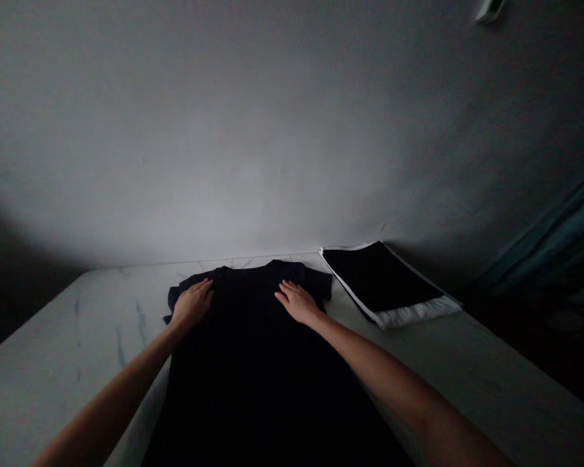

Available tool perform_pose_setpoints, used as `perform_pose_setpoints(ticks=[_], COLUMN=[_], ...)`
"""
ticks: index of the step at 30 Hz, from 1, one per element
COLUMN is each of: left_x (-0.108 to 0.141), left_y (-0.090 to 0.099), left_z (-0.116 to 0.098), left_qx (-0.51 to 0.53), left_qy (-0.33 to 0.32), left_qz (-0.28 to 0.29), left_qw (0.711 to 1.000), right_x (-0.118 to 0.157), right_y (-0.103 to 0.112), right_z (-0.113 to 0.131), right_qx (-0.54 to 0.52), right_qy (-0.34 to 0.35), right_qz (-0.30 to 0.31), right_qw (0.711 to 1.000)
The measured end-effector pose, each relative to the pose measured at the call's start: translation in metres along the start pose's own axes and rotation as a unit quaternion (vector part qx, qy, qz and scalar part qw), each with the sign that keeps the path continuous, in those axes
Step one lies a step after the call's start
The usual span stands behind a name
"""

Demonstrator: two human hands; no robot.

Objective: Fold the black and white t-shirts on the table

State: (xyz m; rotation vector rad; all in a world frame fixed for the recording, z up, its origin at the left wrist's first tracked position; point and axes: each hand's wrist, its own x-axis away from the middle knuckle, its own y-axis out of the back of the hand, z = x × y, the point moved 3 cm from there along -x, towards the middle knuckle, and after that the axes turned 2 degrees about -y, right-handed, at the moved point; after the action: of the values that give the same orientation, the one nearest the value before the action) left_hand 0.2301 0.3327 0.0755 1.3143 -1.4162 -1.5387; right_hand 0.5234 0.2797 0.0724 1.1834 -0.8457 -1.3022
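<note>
A black short-sleeved T-shirt [253,363] lies spread out on the marble-patterned table, its neckline toward the wall. My left hand [193,303] rests flat on the shirt near its left shoulder, fingers stretched out. Near the right shoulder, my right hand [296,301] also lies flat on the fabric with its fingers extended. Neither hand grips the cloth. The lower part of the shirt runs out of the bottom of the view, and its dark fabric hides most folds.
A stack of folded black and white cloth [389,279] sits at the table's far right. The pale table [78,350] meets a grey wall [253,130] at the back. Teal fabric [555,220] hangs at the right, and a small white object [489,9] is on the wall.
</note>
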Motion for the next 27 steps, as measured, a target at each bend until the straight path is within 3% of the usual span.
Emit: perform_pose_setpoints(ticks=[4,7,10,14,17,20,22,24,27], left_x=[-0.037,-0.058,-0.067,-0.065,-0.061,-0.057,-0.055,-0.052,-0.049], left_y=[0.018,0.015,0.007,0.004,0.006,0.011,0.015,0.016,0.003], left_z=[0.042,0.066,0.079,0.086,0.089,0.085,0.072,0.051,0.010], left_qx=[-0.018,-0.020,0.007,0.047,0.030,0.000,-0.039,-0.078,-0.069], left_qy=[0.106,0.163,0.147,0.098,0.104,0.125,0.138,0.120,0.027], left_qz=[-0.023,0.042,0.099,0.091,0.087,0.100,0.079,0.010,-0.087], left_qw=[0.994,0.985,0.984,0.990,0.990,0.987,0.987,0.990,0.993], right_x=[-0.056,-0.090,-0.108,-0.117,-0.118,-0.112,-0.105,-0.096,-0.083], right_y=[0.030,0.036,0.027,0.011,0.010,0.016,0.017,0.011,-0.008], right_z=[-0.034,-0.052,-0.062,-0.070,-0.072,-0.060,-0.043,-0.021,0.008], right_qx=[0.025,0.044,0.029,0.002,0.005,0.039,0.059,0.057,0.037], right_qy=[-0.100,-0.139,-0.136,-0.140,-0.160,-0.175,-0.161,-0.112,-0.019], right_qz=[-0.053,-0.049,-0.035,-0.024,-0.037,-0.064,-0.082,-0.089,-0.048], right_qw=[0.993,0.988,0.990,0.990,0.986,0.982,0.982,0.988,0.998])
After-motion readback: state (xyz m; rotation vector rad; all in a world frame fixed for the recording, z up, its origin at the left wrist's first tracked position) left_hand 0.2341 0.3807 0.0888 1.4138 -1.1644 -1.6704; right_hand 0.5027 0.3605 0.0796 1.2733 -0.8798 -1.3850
